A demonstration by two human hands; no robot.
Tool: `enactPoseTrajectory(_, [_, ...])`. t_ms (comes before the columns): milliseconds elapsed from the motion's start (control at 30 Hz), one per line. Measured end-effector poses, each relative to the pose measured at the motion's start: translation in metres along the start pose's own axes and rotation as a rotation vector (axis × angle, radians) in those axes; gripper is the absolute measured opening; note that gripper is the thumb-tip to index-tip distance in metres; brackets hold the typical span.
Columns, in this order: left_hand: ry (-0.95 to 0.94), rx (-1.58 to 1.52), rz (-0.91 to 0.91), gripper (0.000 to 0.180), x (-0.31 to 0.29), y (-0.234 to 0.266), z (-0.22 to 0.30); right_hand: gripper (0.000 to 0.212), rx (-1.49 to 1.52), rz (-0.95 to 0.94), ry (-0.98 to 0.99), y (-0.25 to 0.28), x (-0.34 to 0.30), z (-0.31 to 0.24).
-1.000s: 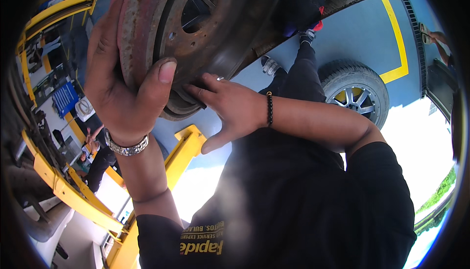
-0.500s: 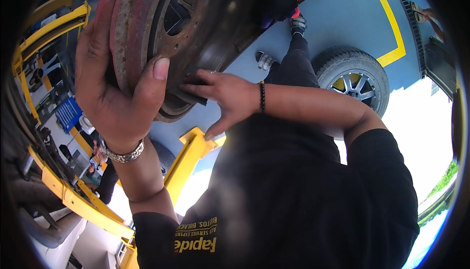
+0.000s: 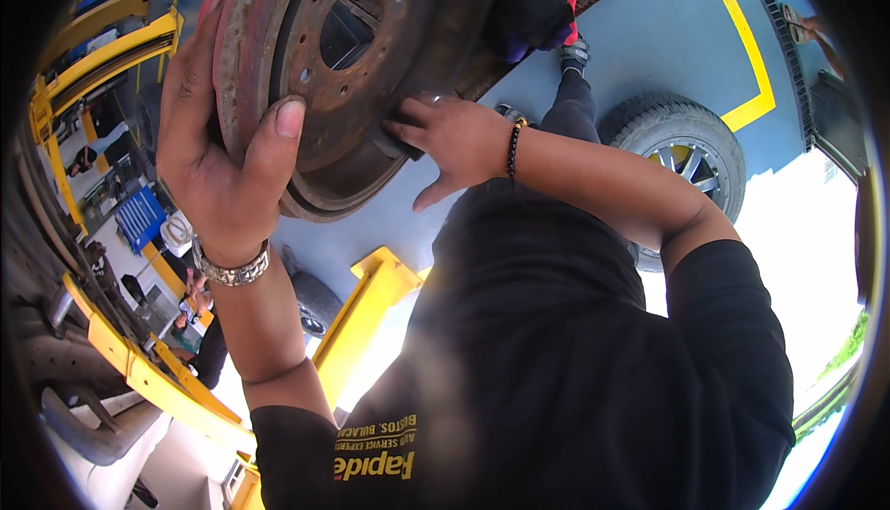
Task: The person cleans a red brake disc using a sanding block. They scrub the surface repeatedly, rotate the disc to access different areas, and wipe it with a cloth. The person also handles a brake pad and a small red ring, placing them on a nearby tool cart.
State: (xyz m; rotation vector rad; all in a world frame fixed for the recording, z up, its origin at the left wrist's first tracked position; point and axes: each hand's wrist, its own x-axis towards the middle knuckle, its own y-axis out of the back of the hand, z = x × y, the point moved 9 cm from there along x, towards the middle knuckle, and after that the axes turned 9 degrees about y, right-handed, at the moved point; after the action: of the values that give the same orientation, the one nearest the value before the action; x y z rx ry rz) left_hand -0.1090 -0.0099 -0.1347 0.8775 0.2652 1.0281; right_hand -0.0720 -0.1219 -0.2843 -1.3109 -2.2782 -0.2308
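A rusty brake drum [image 3: 371,93] with a red outer rim fills the upper left, tilted so that its hollow inside faces me. Around its centre hole runs a ring of small holes. My left hand [image 3: 227,162] grips the drum's edge, thumb on the near rim and fingers spread along the red outside. Inside the drum, at the lower right wall, my right hand [image 3: 459,134] presses a dark, flat piece like sandpaper [image 3: 396,146] with its fingertips. The thumb of that hand stands apart. Most of the piece is hidden under the fingers.
A tyre on a spoked wheel [image 3: 681,148] lies on the blue-grey floor to the right. Below the drum stands a yellow lift part [image 3: 362,297]. Dark cloth [image 3: 528,9] is beyond the drum. A blue case [image 3: 141,218] and another person [image 3: 195,304] are at far left.
My right hand and the dark piece have shifted right and slightly up along the drum's inner wall. The drum sits a little further right in view, its inside facing me more.
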Motion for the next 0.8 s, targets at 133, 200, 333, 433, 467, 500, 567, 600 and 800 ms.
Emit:
enactPoseTrajectory(133, [0.016, 0.001, 0.041, 0.069, 0.002, 0.001, -0.003, 0.106, -0.108, -0.074, -0.036, 0.004, -0.003, 0.011])
enactPoseTrajectory(200, [0.036, -0.002, 0.004, 0.068, 0.003, -0.001, 0.0, 0.104, -0.219, -0.13, -0.081, 0.024, -0.004, 0.029])
enactPoseTrajectory(333, [0.025, -0.04, 0.031, 0.066, 0.001, 0.002, 0.0, 0.102, -0.206, -0.224, -0.076, -0.003, -0.004, 0.009])
enactPoseTrajectory(433, [0.016, -0.02, 0.018, 0.065, 0.001, -0.002, 0.003, 0.104, -0.663, -0.507, -0.202, 0.053, -0.023, 0.081])
enactPoseTrajectory(467, [0.027, -0.021, 0.014, 0.067, 0.002, -0.002, 0.004, 0.104, -0.815, -0.593, -0.247, 0.064, -0.025, 0.091])
enactPoseTrajectory(500, [0.039, -0.022, 0.012, 0.068, 0.002, -0.002, 0.005, 0.104, -0.792, -0.602, -0.265, 0.062, -0.029, 0.09])
enactPoseTrajectory(567, [0.123, 0.018, 0.023, 0.071, 0.004, -0.005, 0.004, 0.104, -0.759, -0.625, -0.298, 0.053, -0.026, 0.081])
enactPoseTrajectory(600, [0.165, 0.038, 0.029, 0.072, 0.004, -0.005, 0.004, 0.104, -0.689, -0.587, -0.283, 0.046, -0.026, 0.075])
enactPoseTrajectory(800, [0.037, 0.135, 0.013, 0.119, -0.022, -0.006, 0.014, 0.096, -1.034, -0.504, -0.161, 0.095, -0.032, 0.097])
